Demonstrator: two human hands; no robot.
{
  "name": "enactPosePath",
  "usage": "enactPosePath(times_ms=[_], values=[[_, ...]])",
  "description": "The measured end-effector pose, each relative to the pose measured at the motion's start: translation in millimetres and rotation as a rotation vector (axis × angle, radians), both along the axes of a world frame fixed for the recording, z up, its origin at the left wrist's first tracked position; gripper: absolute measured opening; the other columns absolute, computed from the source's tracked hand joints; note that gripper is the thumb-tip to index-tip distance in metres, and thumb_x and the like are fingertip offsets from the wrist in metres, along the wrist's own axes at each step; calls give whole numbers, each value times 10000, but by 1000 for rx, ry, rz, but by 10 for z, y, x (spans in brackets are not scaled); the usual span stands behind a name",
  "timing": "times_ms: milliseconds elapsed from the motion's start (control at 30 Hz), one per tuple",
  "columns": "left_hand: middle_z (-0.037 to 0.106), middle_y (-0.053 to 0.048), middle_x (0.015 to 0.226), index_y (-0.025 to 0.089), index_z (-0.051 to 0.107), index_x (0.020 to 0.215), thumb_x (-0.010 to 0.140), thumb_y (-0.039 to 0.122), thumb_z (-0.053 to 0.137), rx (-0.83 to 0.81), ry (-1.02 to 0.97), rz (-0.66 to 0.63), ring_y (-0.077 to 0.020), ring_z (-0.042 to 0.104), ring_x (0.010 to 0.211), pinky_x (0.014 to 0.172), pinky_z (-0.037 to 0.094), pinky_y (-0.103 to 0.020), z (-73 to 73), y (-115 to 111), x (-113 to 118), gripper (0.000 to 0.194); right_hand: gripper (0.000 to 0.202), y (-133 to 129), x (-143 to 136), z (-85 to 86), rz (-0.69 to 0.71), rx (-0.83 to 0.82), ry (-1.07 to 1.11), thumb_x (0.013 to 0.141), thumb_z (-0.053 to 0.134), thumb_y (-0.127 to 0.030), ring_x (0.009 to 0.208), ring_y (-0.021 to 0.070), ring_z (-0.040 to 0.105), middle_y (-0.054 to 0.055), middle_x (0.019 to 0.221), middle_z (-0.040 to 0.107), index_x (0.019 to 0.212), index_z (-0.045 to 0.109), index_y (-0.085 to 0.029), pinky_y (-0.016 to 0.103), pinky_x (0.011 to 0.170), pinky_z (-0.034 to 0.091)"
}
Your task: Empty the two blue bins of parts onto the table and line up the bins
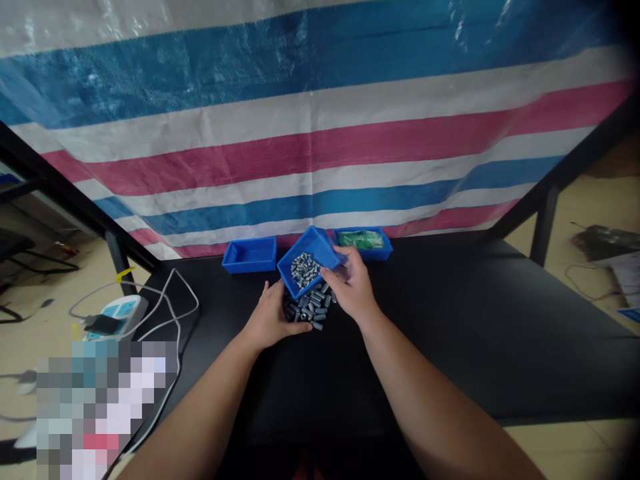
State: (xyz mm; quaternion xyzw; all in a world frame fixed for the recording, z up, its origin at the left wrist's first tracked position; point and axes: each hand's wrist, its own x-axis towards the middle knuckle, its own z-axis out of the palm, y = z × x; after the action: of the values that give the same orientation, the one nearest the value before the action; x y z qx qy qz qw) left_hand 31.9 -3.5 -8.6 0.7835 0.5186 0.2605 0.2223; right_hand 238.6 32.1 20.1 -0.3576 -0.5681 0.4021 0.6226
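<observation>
Two hands (270,319) tip unlabelled blue bin (310,267).

Our right hand (350,287) grips the near rim of a tilted blue bin (310,265), from which small grey metal cylinders (305,267) lie partly inside and partly in a pile (311,308) on the black worktop (450,333) just below it. Our left hand (273,317) rests cupped against the left side of that pile. Behind, against a striped tarpaulin (320,133), we see an empty blue bin (249,255) on the left and another blue bin holding green parts (361,240) on the right.
</observation>
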Motion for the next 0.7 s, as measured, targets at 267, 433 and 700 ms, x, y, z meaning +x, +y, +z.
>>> enactPosePath(times_ms=[267,433,700], values=[[521,-134,1471,275,343,1497,662,598,820,-27,-16,-18,-388,434,1396,1195,31,-692,28,8,4,1014,428,-11,65,11,2,34,-74,776,729,-306,823,202,665,51,1028,668,1170,569,-264,350,683,611],[569,-112,1415,284,417,1443,681,590,809,-27,-8,-21,-373,486,1349,1195,52,-693,31,7,-1,910,425,-35,74,36,6,50,-106,769,728,-284,785,193,663,44,996,673,1170,593,-254,356,703,612],[509,-104,1489,290,448,1430,698,588,799,-6,31,-38,-374,452,1382,1207,71,-682,38,5,1,865,426,-54,80,64,10,103,-141,777,735,-288,831,206,689,53,1052,688,1184,614,-250,376,761,615]])
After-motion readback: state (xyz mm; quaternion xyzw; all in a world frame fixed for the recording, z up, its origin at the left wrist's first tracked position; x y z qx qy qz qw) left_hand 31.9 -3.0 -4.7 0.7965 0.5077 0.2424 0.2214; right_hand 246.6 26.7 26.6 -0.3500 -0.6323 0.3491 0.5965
